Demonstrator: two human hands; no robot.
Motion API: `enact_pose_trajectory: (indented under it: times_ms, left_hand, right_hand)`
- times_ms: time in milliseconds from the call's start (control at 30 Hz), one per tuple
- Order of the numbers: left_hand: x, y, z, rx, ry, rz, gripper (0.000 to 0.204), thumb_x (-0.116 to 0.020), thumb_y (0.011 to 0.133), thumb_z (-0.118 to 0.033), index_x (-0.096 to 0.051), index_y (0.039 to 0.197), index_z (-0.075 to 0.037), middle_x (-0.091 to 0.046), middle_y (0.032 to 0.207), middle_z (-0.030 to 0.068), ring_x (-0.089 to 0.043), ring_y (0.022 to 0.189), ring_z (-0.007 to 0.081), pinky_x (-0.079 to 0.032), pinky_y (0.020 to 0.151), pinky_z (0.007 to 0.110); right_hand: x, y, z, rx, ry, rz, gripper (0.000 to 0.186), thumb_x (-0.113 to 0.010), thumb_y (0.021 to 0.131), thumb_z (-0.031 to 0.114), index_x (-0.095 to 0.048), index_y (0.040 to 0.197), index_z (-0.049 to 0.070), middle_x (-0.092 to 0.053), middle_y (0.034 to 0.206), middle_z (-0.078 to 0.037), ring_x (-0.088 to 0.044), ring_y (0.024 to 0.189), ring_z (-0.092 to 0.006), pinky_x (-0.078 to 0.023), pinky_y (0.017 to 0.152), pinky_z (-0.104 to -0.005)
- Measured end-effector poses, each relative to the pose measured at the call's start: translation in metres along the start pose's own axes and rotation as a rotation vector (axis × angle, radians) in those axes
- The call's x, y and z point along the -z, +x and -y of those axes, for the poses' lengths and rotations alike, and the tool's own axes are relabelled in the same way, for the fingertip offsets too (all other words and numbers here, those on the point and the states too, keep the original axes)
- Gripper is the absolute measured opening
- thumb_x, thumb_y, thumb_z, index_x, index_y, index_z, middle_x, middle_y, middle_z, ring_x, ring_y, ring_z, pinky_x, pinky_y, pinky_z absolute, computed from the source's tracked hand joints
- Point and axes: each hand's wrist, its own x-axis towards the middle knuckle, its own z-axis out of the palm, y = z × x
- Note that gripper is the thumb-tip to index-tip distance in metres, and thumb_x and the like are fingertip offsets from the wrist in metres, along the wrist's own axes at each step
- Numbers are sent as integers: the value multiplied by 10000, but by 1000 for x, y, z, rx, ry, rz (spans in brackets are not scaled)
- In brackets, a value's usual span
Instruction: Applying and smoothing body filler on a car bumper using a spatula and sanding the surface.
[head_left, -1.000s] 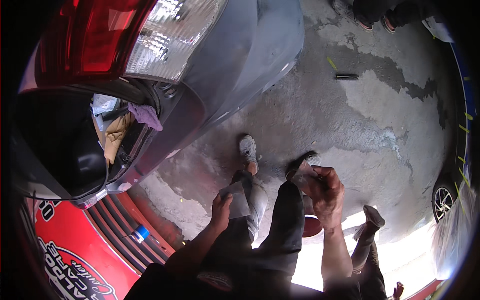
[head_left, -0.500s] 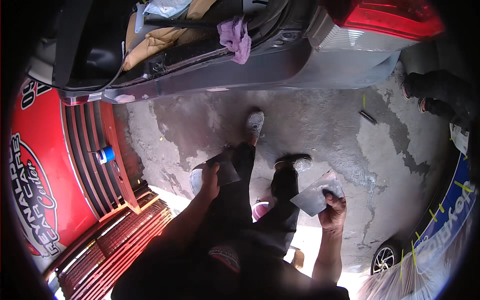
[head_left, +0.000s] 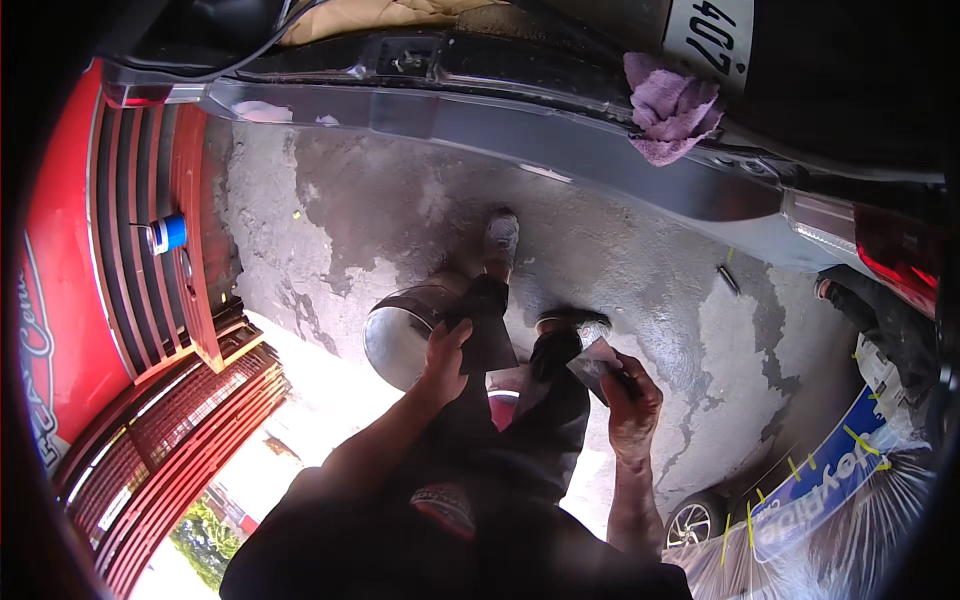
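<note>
Left hand [head_left: 444,362], centre of frame: thumb and fingers clamped on a dark flat sheet [head_left: 489,342]. Fingers behind the sheet hidden; its dark face nearly merges with the trouser leg beneath, so part of its outline is hard to trace. Material not determinable.

Right hand [head_left: 632,402], right of centre: fingers pinched on a second sheet [head_left: 592,372], smaller in view, tilted, one part pale and the rest dark. The hand covers its right end; exact finger placement lost in shadow.

Silver round container [head_left: 398,345], just left of the left hand: its right side is overlapped by hand and leg; contents cannot be made out. Reddish vessel [head_left: 504,408] between the legs, lower centre, mostly concealed; only a portion shows.

Grey car bumper [head_left: 470,135] spans the upper frame, the car body cut off by the top edge. Purple cloth [head_left: 672,110] hangs over its edge, upper right. Brown paper [head_left: 385,16], top, cropped. Red tail light [head_left: 897,250], far right, fades into the dark rim.

Blue can [head_left: 168,234] on a slatted bench [head_left: 190,290], left. Wheel [head_left: 690,524], lower right, partly behind clear plastic sheeting [head_left: 850,545].
</note>
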Motion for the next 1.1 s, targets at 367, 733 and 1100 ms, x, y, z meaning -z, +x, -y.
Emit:
enact_pose_trajectory:
  times_ms: [367, 733, 1100]
  left_hand:
    - [37, -7, -162, -659, 847, 306, 252, -596, 1068, -24, -653, 1311, 7, -728, 1230, 161, -738, 1137, 275, -608, 953, 400]
    - [59, 35, -188, -677, 912, -97, 288, -661, 1071, -98, -635, 1326, 31, -716, 1166, 138, -699, 1034, 261, -559, 853, 386]
    - [100, 28, -116, -868, 1065, -211, 301, -625, 1077, -97, -652, 1343, 42, -687, 1262, 218, -672, 1149, 360, -540, 977, 429]
  right_hand:
    - [-203, 61, 38, 727, -1210, 403, 483, -720, 849, 6, -752, 1326, 73, -730, 1289, -75, -694, 1193, -289, -548, 1055, -426]
    - [-226, 82, 48, 488, -1011, 554, 522, -677, 862, -119, -778, 1309, 133, -768, 1156, -89, -721, 1057, -310, -583, 960, -415]
    - [-244, 229, 50, 909, -1819, 32, 534, -726, 894, 120, -647, 1403, -20, -628, 1275, -134, -624, 1073, -313, -555, 885, -411]
